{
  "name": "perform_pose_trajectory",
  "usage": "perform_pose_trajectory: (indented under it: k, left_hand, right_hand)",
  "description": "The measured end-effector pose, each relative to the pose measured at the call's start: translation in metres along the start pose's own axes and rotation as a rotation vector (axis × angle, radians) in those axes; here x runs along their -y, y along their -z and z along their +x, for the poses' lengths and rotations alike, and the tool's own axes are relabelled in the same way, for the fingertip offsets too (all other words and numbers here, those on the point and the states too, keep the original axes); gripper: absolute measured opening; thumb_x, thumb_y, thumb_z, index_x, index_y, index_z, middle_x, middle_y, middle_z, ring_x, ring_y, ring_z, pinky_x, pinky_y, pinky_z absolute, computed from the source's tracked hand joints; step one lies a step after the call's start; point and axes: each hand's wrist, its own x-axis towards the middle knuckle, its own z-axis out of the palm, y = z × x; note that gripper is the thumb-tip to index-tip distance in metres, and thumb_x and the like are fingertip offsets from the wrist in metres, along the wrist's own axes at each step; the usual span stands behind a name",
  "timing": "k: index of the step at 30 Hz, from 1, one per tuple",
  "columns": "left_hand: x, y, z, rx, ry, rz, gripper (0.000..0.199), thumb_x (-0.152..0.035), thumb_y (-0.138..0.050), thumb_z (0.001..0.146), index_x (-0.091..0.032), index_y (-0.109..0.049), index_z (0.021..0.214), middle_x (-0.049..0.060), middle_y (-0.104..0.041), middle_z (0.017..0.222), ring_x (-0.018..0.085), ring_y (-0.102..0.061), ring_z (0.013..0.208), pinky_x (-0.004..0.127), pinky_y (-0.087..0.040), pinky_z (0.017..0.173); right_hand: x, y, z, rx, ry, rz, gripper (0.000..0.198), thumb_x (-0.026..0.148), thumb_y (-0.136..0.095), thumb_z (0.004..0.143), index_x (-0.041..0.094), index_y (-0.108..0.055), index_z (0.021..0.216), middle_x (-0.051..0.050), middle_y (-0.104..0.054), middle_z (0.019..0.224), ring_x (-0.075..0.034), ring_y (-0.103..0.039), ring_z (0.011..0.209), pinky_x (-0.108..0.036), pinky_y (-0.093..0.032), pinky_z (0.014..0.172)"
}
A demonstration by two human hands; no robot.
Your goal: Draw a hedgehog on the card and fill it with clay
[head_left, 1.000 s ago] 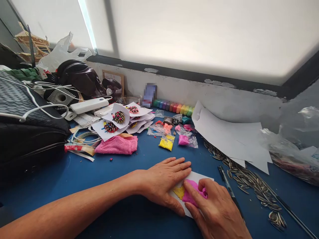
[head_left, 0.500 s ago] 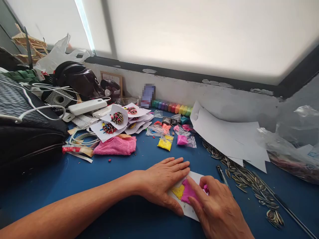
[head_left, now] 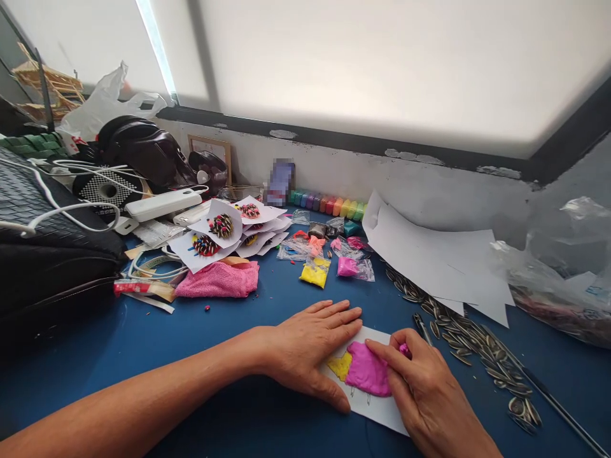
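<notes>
A small white paper card lies on the blue table top, with flattened pink clay and a patch of yellow clay pressed onto it. My left hand rests flat on the card's left side, fingers spread, holding it down. My right hand presses its fingertips on the right edge of the pink clay, and a small pink bit shows between its fingers.
Sunflower seeds and a pen lie to the right, below white paper sheets. Clay bags, a pink cloth, decorated paper cards and a row of clay pots sit behind. A black bag fills the left.
My right hand has slid to the right across the pink clay, uncovering more of it, and the clay looks spread wider. My left hand has stayed in place.
</notes>
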Motion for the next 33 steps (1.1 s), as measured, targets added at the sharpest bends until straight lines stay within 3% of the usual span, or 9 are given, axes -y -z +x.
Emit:
perform_pose_trajectory:
  k: [3,9,20,24,28,33]
  left_hand:
    - [0.0,0.0,0.0,-0.009,-0.003,-0.001,0.103,-0.071,-0.057,0.076,-0.016,-0.017,0.153,0.011,-0.009,0.159,0.027,-0.004,0.148,0.042,-0.005,0.12]
    - [-0.001,0.0,0.0,-0.003,0.007,0.001,0.102,-0.072,-0.056,0.076,-0.016,-0.017,0.153,0.011,-0.009,0.159,0.027,-0.003,0.148,0.042,-0.005,0.12]
    - [-0.002,0.001,-0.001,-0.009,0.017,0.004,0.102,-0.072,-0.056,0.076,-0.017,-0.018,0.153,0.01,-0.01,0.159,0.028,-0.005,0.148,0.043,-0.006,0.12]
    - [-0.002,0.0,-0.001,-0.01,0.012,0.001,0.104,-0.072,-0.056,0.075,-0.017,-0.015,0.153,0.011,-0.009,0.159,0.029,-0.005,0.147,0.043,-0.007,0.12]
    - [-0.001,0.0,-0.001,-0.007,0.015,-0.003,0.105,-0.073,-0.056,0.075,-0.016,-0.016,0.153,0.01,-0.009,0.159,0.029,-0.005,0.148,0.042,-0.006,0.12]
    - [-0.003,0.002,-0.001,-0.004,0.031,-0.022,0.105,-0.073,-0.056,0.074,-0.018,-0.016,0.153,0.01,-0.009,0.159,0.029,-0.006,0.148,0.042,-0.006,0.12]
  right_hand:
    - [0.0,0.005,0.004,0.017,-0.008,0.017,0.03,0.021,-0.044,0.092,0.025,-0.066,0.111,-0.005,-0.054,0.09,-0.015,-0.058,0.075,-0.031,-0.052,0.064]
    - [-0.001,0.005,0.003,0.186,-0.098,0.08,0.033,0.024,-0.041,0.095,0.03,-0.064,0.119,-0.005,-0.053,0.096,-0.015,-0.057,0.083,-0.033,-0.052,0.072]
    - [0.0,0.008,0.003,0.19,-0.109,0.102,0.033,0.027,-0.043,0.095,0.033,-0.066,0.119,-0.005,-0.055,0.096,-0.017,-0.058,0.084,-0.033,-0.052,0.074]
    - [-0.002,0.01,0.001,0.095,-0.122,0.072,0.034,0.026,-0.042,0.095,0.029,-0.067,0.118,-0.006,-0.057,0.095,-0.016,-0.059,0.081,-0.032,-0.053,0.071]
    - [-0.005,0.011,-0.004,0.089,-0.048,0.019,0.032,0.023,-0.044,0.094,0.03,-0.068,0.114,-0.005,-0.056,0.092,-0.015,-0.06,0.077,-0.03,-0.053,0.068]
    - [-0.009,0.014,-0.01,0.051,0.01,-0.056,0.037,0.022,-0.046,0.093,0.028,-0.06,0.126,-0.006,-0.056,0.094,-0.015,-0.06,0.077,-0.03,-0.054,0.067]
